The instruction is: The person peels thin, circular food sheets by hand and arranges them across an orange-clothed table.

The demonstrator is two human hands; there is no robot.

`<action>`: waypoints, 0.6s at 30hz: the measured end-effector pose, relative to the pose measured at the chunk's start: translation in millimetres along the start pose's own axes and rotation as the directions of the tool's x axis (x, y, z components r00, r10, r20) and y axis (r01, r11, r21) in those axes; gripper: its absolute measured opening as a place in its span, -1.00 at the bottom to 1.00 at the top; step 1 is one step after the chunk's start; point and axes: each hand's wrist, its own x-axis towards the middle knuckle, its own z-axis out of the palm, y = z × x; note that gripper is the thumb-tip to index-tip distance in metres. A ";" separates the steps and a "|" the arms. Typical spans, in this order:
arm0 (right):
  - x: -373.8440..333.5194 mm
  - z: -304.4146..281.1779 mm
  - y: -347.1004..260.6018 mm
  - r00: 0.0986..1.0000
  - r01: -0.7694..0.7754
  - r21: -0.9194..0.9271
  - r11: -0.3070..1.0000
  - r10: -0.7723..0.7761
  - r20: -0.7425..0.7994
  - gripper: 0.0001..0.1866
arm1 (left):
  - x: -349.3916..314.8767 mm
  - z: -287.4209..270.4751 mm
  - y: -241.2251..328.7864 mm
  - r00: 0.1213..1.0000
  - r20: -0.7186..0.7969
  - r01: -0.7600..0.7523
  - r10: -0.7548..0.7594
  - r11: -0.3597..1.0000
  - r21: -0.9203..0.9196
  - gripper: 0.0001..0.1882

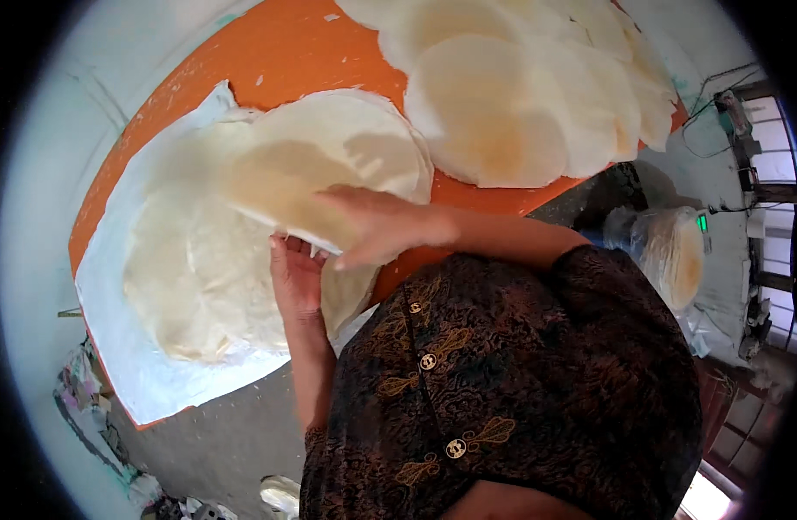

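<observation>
Large thin round flatbreads, pale with browned patches, lie piled in a heap on a white cloth. Just above the heap's near right side, both hands have hold of one folded flatbread. My left hand grips its near edge from below, the fingertips partly hidden under the sheet. From above, my right hand lies across it, fingers over the top and thumb at the near edge; this hand is slightly blurred.
The cloth covers the left part of an orange table. More flatbreads overlap in a wide spread at the back right. Off the table's right side stands a clear plastic bag with a stack of flatbreads inside. A grey floor shows below.
</observation>
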 end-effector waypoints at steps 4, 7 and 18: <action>19.0 12.9 3.4 0.931 -0.311 0.054 0.949 0.292 0.221 -0.33 | 1.6 11.8 -6.4 0.998 -0.043 -0.052 0.055 0.995 0.080 -0.55; 16.5 10.1 13.4 0.843 -0.537 0.483 0.691 0.412 0.347 -0.45 | 3.9 16.3 -14.6 0.987 -0.133 -0.063 0.093 0.974 0.217 -0.62; 61.2 2.2 32.1 0.881 -0.472 0.225 0.852 0.464 0.092 -0.76 | 11.0 10.6 -17.8 0.912 -0.363 -0.108 0.190 0.966 0.236 -0.81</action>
